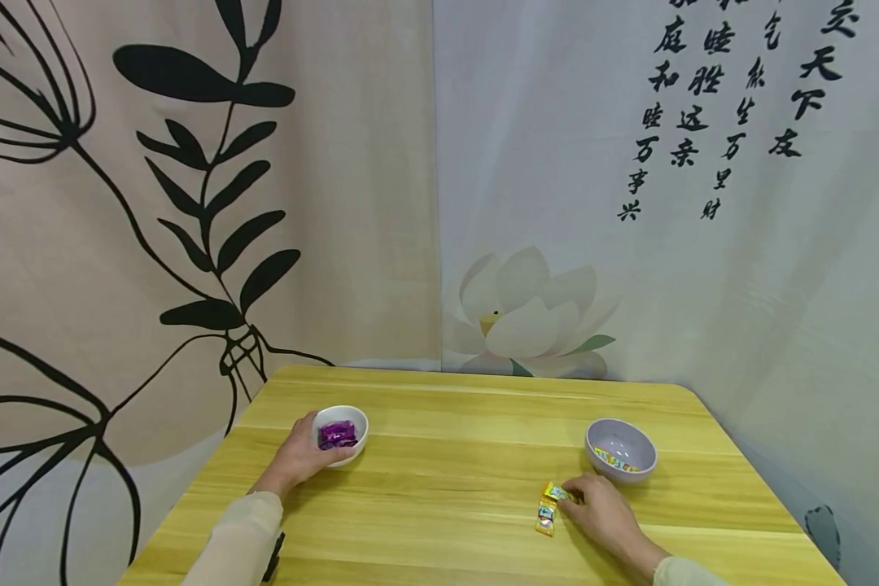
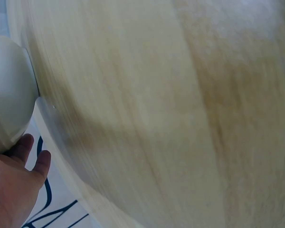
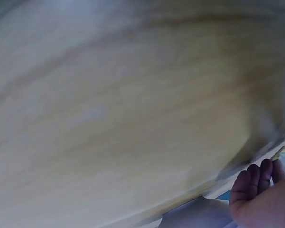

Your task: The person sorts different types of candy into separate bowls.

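On the left of the table, my left hand (image 1: 302,457) grips a small white bowl (image 1: 362,439) from its outer left side, thumb along the near side. Purple-wrapped candies (image 1: 337,435) lie in that bowl. In the left wrist view, fingers meet the side of the white bowl (image 2: 12,90). My right hand (image 1: 602,511) pinches a yellow-wrapped candy (image 1: 554,491) by its right end, low over the table. Just below it lies an orange-yellow wrapped candy (image 1: 545,518); whether the two touch I cannot tell.
Behind the right hand stands a lavender bowl (image 1: 633,442) with yellow wrapped candies (image 1: 614,460) in it. The wooden table (image 1: 454,464) has rounded far corners. A printed curtain (image 1: 381,203) hangs beyond its back edge. A dark object (image 1: 273,557) shows beside the left sleeve.
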